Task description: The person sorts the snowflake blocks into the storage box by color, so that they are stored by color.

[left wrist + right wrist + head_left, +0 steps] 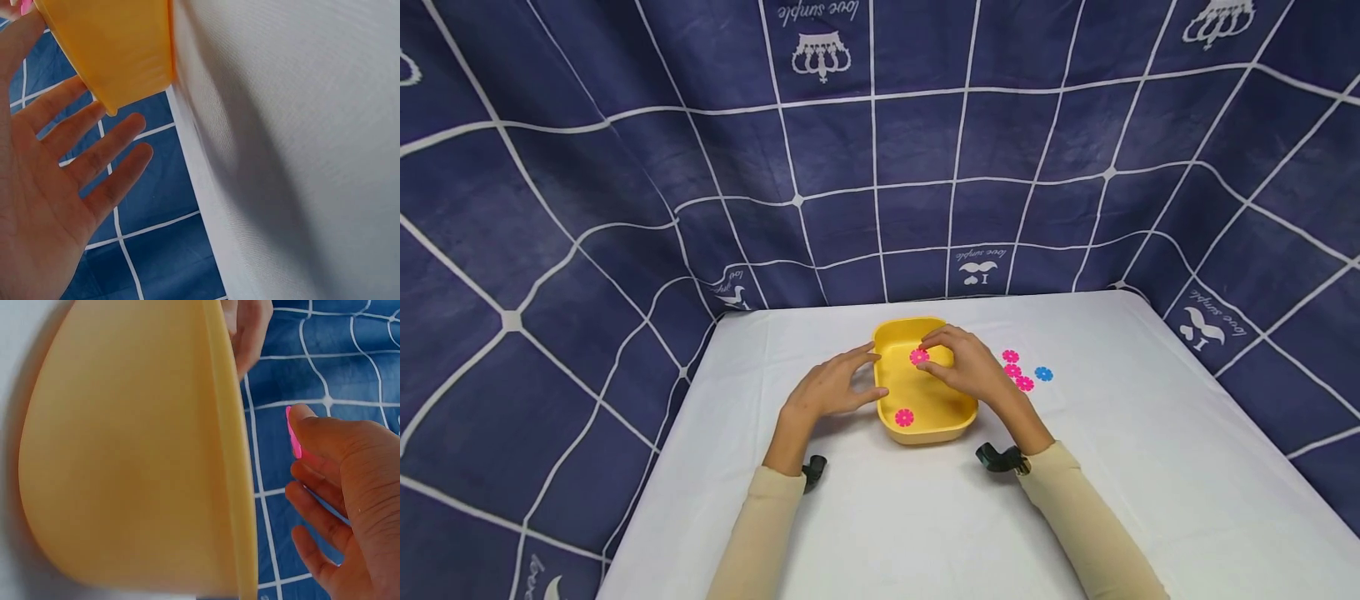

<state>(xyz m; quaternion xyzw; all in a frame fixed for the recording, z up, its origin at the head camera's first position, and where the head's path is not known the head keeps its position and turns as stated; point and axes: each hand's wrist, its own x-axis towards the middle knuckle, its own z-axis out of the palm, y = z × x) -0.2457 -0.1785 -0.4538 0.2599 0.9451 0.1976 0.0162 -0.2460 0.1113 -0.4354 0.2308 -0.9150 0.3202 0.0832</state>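
Observation:
A yellow plastic tray (925, 436) stands on the white table between both hands. My right hand (966, 362) is over its right side and pinches a pink flower-shaped disc (919, 357) between thumb and forefinger. From the right wrist, that same pink disc (294, 432) shows edge-on at the thumb tip, above the tray rim (234, 425). A second pink disc (904, 417) lies inside the tray near its front. With fingers spread, my left hand (831, 385) is at the tray's left rim; its fingers (106, 150) reach beside the tray wall (115, 50) in the left wrist view.
To the right of the tray, several pink discs (1012, 371) lie in a loose row, with a blue disc (1043, 374) beside them. Dark blue cloth (917, 217) with white lines hangs behind and around the white table (895, 525). Dark wrist mounts (1000, 457) sit below the hands.

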